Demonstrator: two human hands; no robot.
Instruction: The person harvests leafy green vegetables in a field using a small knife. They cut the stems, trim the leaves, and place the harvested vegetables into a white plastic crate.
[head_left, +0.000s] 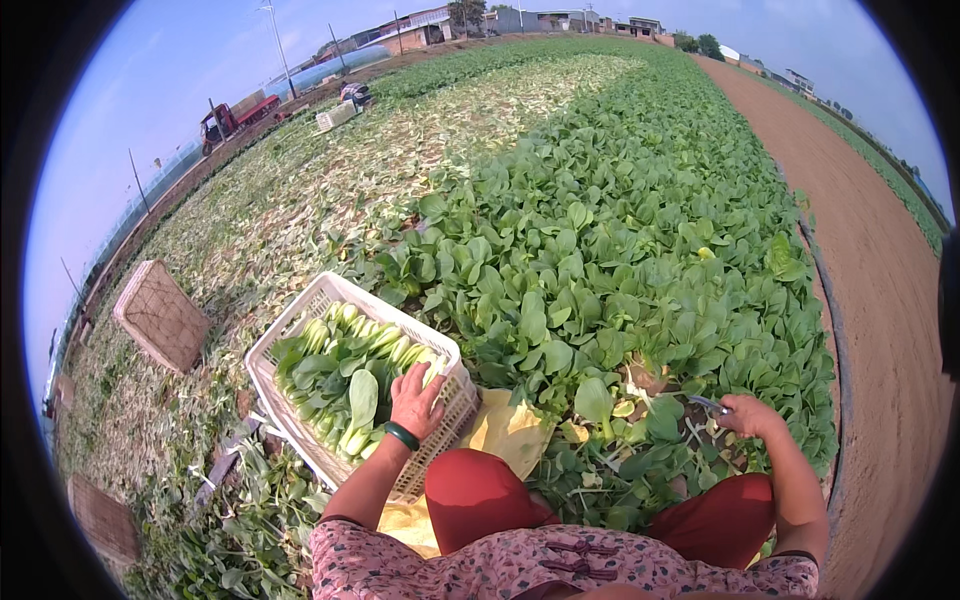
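A white plastic crate (259, 360) stands to the left of my knees, filled with rows of bok choy (315, 390). My left hand (417, 401), with a dark bangle at the wrist, rests over the crate's right part on the bok choy; its palm side is hidden, so a hold cannot be told. In my right hand (746, 416) is a small curved knife or sickle (705, 403), its blade pointing left, low beside the growing bok choy plants (600, 300). Cut leaves (637, 450) lie on the soil between my knees.
Yellow sheeting (506, 431) lies by the crate. More crates (163, 315) stand at left, one at lower left (103, 519). Farther off are a crouching person (355, 93), a crate (336, 116) and a red cargo vehicle (240, 116). A dark hose or edging (829, 300) borders the dirt path (870, 300) at right.
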